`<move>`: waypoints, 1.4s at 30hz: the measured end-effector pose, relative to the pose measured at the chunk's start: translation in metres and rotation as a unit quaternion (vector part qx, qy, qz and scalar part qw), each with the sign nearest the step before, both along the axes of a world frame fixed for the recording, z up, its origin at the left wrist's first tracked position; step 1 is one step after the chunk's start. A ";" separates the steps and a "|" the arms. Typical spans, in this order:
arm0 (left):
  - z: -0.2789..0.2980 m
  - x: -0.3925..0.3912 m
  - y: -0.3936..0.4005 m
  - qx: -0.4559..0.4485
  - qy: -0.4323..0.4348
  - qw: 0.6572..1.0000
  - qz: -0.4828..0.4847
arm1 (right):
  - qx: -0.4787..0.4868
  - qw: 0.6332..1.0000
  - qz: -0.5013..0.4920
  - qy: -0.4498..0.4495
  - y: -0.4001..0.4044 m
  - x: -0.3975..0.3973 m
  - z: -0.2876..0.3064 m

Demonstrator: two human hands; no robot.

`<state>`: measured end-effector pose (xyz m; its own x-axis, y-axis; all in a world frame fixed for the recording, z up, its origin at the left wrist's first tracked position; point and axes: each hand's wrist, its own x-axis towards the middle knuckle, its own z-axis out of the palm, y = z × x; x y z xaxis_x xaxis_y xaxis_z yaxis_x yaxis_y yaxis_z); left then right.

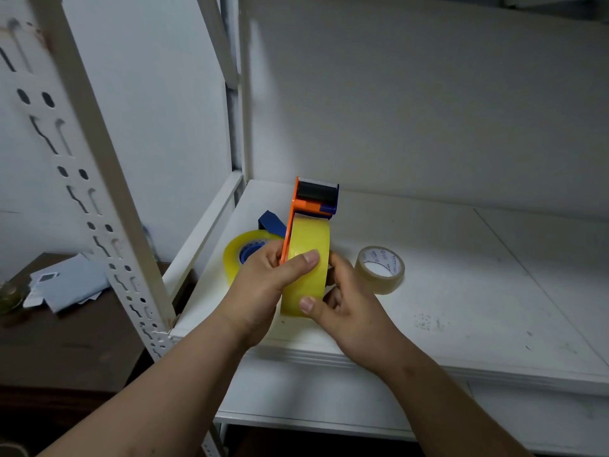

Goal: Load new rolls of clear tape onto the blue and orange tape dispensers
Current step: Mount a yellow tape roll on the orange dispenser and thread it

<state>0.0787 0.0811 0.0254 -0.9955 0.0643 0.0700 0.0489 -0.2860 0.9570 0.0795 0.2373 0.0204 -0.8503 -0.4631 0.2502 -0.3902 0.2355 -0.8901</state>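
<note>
I hold the orange tape dispenser (314, 196) upright above the white shelf (461, 291), with a full yellowish clear tape roll (309, 245) sitting on it. My left hand (270, 282) grips the dispenser's orange side plate, thumb pressed on the roll's face. My right hand (349, 301) clasps the roll from the right and below. Behind my left hand the blue tape dispenser (272, 223) lies on the shelf with another clear roll (235, 255) around its blue hub. A thin, nearly used-up roll (380, 270) lies flat to the right.
A perforated white shelf post (99, 179) rises at the left. Beyond it a dark brown table (66, 341) carries loose papers (66, 282) and a glass jar (10, 296). The shelf's back wall (428, 110) stands close behind the dispensers.
</note>
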 end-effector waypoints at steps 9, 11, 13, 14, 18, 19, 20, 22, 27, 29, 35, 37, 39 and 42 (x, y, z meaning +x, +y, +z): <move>-0.004 -0.002 0.000 -0.029 0.005 0.998 0.053 | 0.041 0.999 -0.014 -0.001 -0.003 0.001 0.005; -0.007 -0.003 0.000 -0.030 -0.002 0.998 0.064 | 0.049 0.999 -0.004 -0.016 0.001 -0.001 0.009; -0.010 -0.004 0.001 -0.024 -0.011 0.997 0.066 | 0.062 0.998 0.005 -0.032 0.004 -0.004 0.010; -0.011 -0.004 0.001 -0.021 -0.014 0.998 0.063 | 0.059 0.997 0.003 -0.044 0.006 -0.005 0.011; -0.012 -0.003 0.005 -0.024 -0.017 0.999 0.045 | -0.029 0.989 -0.117 -0.088 0.007 -0.017 0.018; -0.012 -0.002 0.007 -0.027 -0.021 0.999 0.042 | -0.040 0.983 -0.154 -0.088 0.006 -0.021 0.021; -0.013 -0.002 0.008 -0.031 -0.025 0.998 0.039 | -0.050 0.979 -0.179 -0.087 0.004 -0.024 0.023; -0.014 -0.002 0.010 -0.045 -0.029 0.998 0.036 | -0.075 0.972 -0.205 -0.092 0.001 -0.028 0.027; -0.020 0.000 0.013 -0.069 -0.033 0.996 0.035 | -0.110 0.951 -0.251 -0.147 -0.002 -0.035 0.022; -0.022 0.001 0.015 -0.072 -0.037 0.996 0.037 | -0.120 0.945 -0.262 -0.155 -0.003 -0.037 0.019; -0.026 0.002 0.021 -0.075 -0.047 0.995 0.045 | -0.203 0.914 -0.304 -0.175 -0.006 -0.036 0.011; -0.027 0.004 0.024 -0.075 -0.055 0.995 0.044 | -0.242 0.897 -0.318 -0.188 -0.008 -0.035 0.008; -0.029 0.006 0.027 -0.079 -0.065 0.994 0.048 | -0.262 0.883 -0.336 -0.195 -0.010 -0.035 0.005; -0.031 0.007 0.029 -0.082 -0.083 0.992 0.051 | -0.265 0.873 -0.353 -0.207 -0.013 -0.035 0.000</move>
<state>0.0861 0.1100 -0.0057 -0.9943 -0.0407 -0.0984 -0.0926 -0.1268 0.9876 0.0448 0.2247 0.0207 -0.9450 0.3011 -0.1273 0.0676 -0.2010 -0.9773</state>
